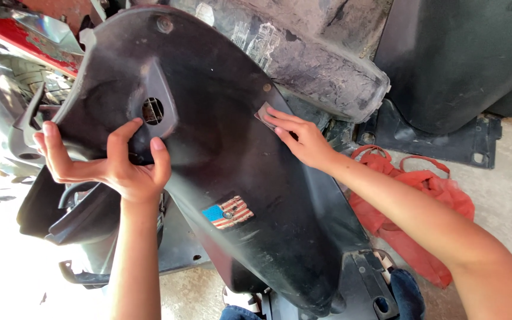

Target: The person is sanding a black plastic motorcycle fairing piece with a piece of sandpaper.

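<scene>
Propping the black plastic panel, the left hand lies open against its underside, clasping nothing. Across from it, the right hand presses a small sandpaper scrap flat under extended fingers. Panel seems light, stiff, dusty; best supported by its edges.

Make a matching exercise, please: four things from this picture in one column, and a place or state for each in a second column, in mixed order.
Things:
1. left hand
2. right hand
3. flag sticker
4. red cloth bag

Places or states:
A. lies on the concrete floor beside the right forearm
B. presses a small grey piece flat on the black plastic panel
C. stuck on the lower part of the panel
D. holds the panel from below, fingers spread near the round hole

Pairs: 1-D, 2-B, 3-C, 4-A
</scene>
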